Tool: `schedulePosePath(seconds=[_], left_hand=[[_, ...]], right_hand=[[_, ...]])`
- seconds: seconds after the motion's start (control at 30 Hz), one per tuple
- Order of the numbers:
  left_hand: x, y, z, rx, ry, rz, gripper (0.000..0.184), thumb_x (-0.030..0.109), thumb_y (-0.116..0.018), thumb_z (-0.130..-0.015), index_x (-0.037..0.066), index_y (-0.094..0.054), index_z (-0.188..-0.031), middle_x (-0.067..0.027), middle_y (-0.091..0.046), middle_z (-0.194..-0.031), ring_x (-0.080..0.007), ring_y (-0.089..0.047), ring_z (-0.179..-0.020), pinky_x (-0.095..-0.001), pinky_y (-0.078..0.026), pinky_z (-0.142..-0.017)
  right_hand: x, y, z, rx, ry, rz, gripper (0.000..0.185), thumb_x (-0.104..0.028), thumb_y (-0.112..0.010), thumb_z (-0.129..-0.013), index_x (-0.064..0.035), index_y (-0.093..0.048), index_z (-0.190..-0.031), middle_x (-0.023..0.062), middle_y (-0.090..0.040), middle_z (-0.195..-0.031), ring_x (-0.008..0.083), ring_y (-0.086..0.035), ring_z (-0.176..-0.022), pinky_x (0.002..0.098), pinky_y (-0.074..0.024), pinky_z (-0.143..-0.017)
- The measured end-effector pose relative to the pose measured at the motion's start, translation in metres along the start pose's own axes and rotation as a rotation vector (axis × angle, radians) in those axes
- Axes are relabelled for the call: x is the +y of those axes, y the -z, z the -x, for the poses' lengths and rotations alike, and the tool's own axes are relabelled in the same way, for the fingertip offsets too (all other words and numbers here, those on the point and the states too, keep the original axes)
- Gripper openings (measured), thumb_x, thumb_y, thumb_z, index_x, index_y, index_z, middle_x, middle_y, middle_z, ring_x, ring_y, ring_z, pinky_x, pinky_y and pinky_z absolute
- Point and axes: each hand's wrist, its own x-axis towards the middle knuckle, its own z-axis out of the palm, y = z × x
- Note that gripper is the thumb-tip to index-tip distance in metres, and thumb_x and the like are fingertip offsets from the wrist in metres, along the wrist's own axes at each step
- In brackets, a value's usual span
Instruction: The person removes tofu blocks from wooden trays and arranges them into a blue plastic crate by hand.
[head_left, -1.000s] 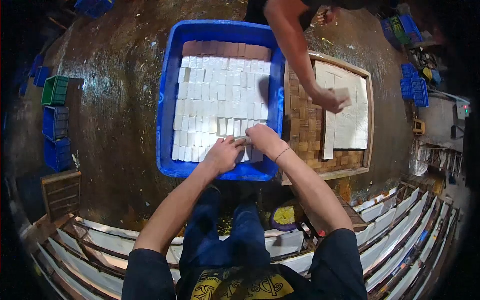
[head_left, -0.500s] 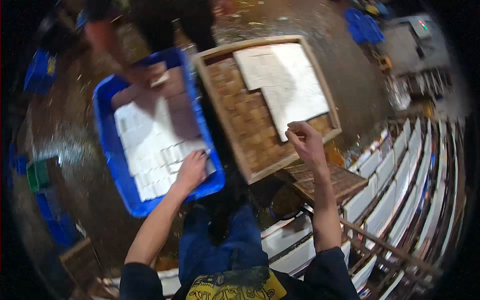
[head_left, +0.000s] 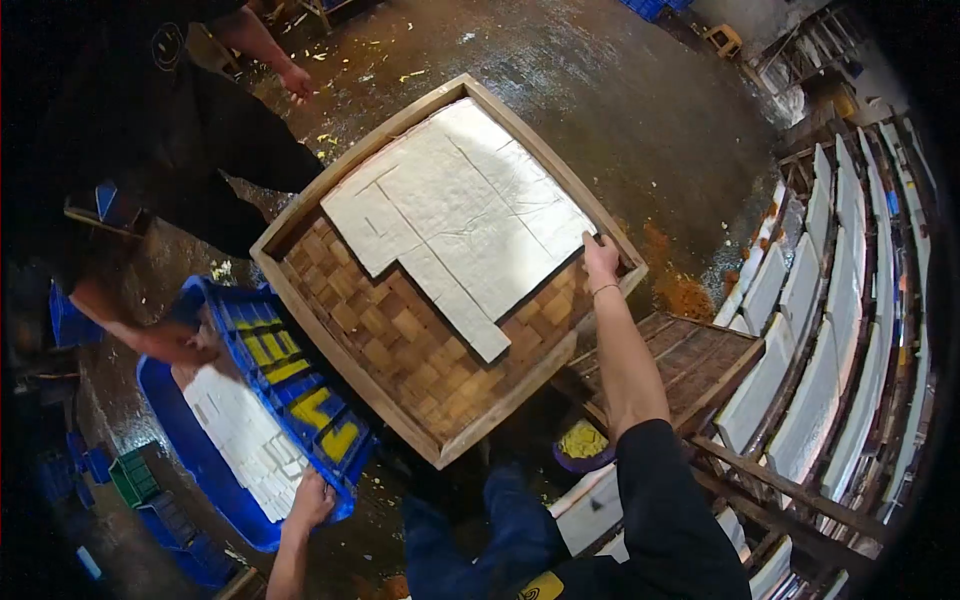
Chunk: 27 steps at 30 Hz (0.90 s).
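Note:
My left hand [head_left: 312, 502] is closed on the near end of the blue crate [head_left: 265, 400], at the lower left. Rows of white blocks [head_left: 240, 440] lie in that crate, which is tilted. My right hand [head_left: 601, 262] is at the near right corner of a white slab [head_left: 480, 200], its fingers bent over the slab's edge; whether they grip it cannot be made out. Scored into strips, the slab lies on a woven mat [head_left: 400, 340] inside a square wooden frame [head_left: 540, 408]. A co-worker's hand [head_left: 180, 343] reaches to the crate's far end.
The co-worker [head_left: 150, 150] stands at the upper left, the other hand [head_left: 297, 82] hanging free. A wooden stand [head_left: 690, 360] and a purple bowl of yellow bits [head_left: 583, 442] are at the lower right. Racks of white slabs [head_left: 820, 300] line the right side. Small crates [head_left: 133, 478] stand at the lower left.
The view has swung right. My left hand has moved from the blocks to the crate's rim, and the crate has tilted. My right hand has gone to the slab; the co-worker has shifted left.

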Motion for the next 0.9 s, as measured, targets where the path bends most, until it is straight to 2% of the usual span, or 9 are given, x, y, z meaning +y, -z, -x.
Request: schedulePosePath(seconds=[0.07,0.27,0.4,0.47,0.53,0.63,0.7,0.8,0.9], left_hand=[[0.019,0.0,0.001,0.177,0.015,0.054,0.037,0.001,-0.052,-0.082,-0.003,-0.054,-0.119,-0.0268,-0.049,-0.13,-0.0436,-0.046,-0.12,-0.0466,-0.037,-0.103],[0.055,-0.038,0.007,0.655,0.2,0.284,0.036,0.015,-0.046,-0.095,-0.001,-0.048,-0.127,-0.0172,-0.05,-0.127,-0.031,-0.051,-0.115,-0.0393,-0.04,-0.096],[0.052,-0.053,0.0,0.827,0.229,0.247,0.04,0.021,-0.047,-0.095,0.0,-0.046,-0.13,-0.0166,-0.051,-0.121,-0.0278,-0.053,-0.107,-0.0394,-0.044,-0.086],[0.048,-0.058,0.001,0.888,0.305,0.155,0.04,0.018,-0.047,-0.094,0.0,-0.045,-0.13,-0.0164,-0.053,-0.116,-0.0274,-0.053,-0.105,-0.0384,-0.044,-0.083],[0.049,-0.058,0.002,0.887,0.316,0.151,0.039,0.017,-0.047,-0.094,0.0,-0.045,-0.129,-0.0164,-0.054,-0.115,-0.0277,-0.054,-0.103,-0.038,-0.045,-0.083],[0.053,-0.056,-0.001,0.898,0.335,0.168,0.038,0.014,-0.047,-0.093,0.0,-0.047,-0.128,-0.0165,-0.055,-0.112,-0.028,-0.055,-0.101,-0.0376,-0.045,-0.081],[0.057,-0.056,0.001,0.896,0.347,0.196,0.037,0.013,-0.046,-0.092,0.0,-0.048,-0.126,-0.0165,-0.056,-0.111,-0.0281,-0.055,-0.1,-0.0376,-0.046,-0.081],[0.055,-0.056,0.0,0.909,0.288,0.178,0.035,0.01,-0.047,-0.091,-0.001,-0.049,-0.125,-0.0171,-0.056,-0.11,-0.0285,-0.056,-0.097,-0.0374,-0.046,-0.08],[0.043,-0.058,0.001,0.912,0.329,0.172,0.034,0.008,-0.047,-0.09,-0.001,-0.05,-0.123,-0.0181,-0.057,-0.108,-0.0299,-0.057,-0.097,-0.0377,-0.046,-0.081]], right_hand=[[-0.005,-0.021,-0.001,0.161,-0.001,-0.099,0.063,-0.039,-0.072,-0.073,-0.0013,-0.06,-0.121,0.0232,-0.06,-0.121,0.0379,-0.054,-0.116,0.042,-0.0417,-0.098],[-0.008,-0.026,-0.005,0.327,0.308,-0.137,0.043,-0.024,-0.082,-0.062,-0.0043,-0.052,-0.085,0.0123,-0.056,-0.084,0.0308,-0.055,-0.082,0.0393,-0.0442,-0.078],[-0.021,0.009,0.009,0.065,0.397,-0.426,0.04,-0.025,-0.079,-0.068,-0.0039,-0.054,-0.09,0.0107,-0.057,-0.08,0.026,-0.057,-0.069,0.036,-0.0468,-0.065],[-0.024,0.021,0.022,-0.278,0.45,0.028,0.044,-0.031,-0.073,-0.075,-0.0039,-0.056,-0.105,0.0121,-0.061,-0.098,0.0279,-0.059,-0.089,0.0422,-0.0451,-0.081],[0.006,-0.007,0.028,-0.011,0.595,0.356,0.055,-0.034,-0.068,-0.08,-0.0032,-0.054,-0.123,0.015,-0.049,-0.136,0.0298,-0.037,-0.13,0.062,-0.0176,-0.104],[0.02,-0.029,0.03,0.09,0.74,0.39,0.053,-0.029,-0.069,-0.079,-0.0008,-0.055,-0.122,0.0186,-0.052,-0.132,0.0325,-0.043,-0.127,0.0558,-0.0266,-0.105],[-0.004,-0.007,0.043,-0.326,0.575,0.159,0.055,-0.024,-0.069,-0.08,0.0019,-0.053,-0.125,0.0215,-0.053,-0.13,0.0342,-0.049,-0.123,0.046,-0.0351,-0.104],[-0.009,-0.003,0.043,-0.259,0.623,0.042,0.056,-0.021,-0.071,-0.079,0.0027,-0.053,-0.125,0.0221,-0.055,-0.128,0.0349,-0.054,-0.117,0.0366,-0.0427,-0.096],[-0.041,0.026,0.054,-0.532,0.43,-0.025,0.061,-0.03,-0.069,-0.081,0.0025,-0.051,-0.129,0.0234,-0.053,-0.132,0.0358,-0.049,-0.123,0.0434,-0.0364,-0.103]])
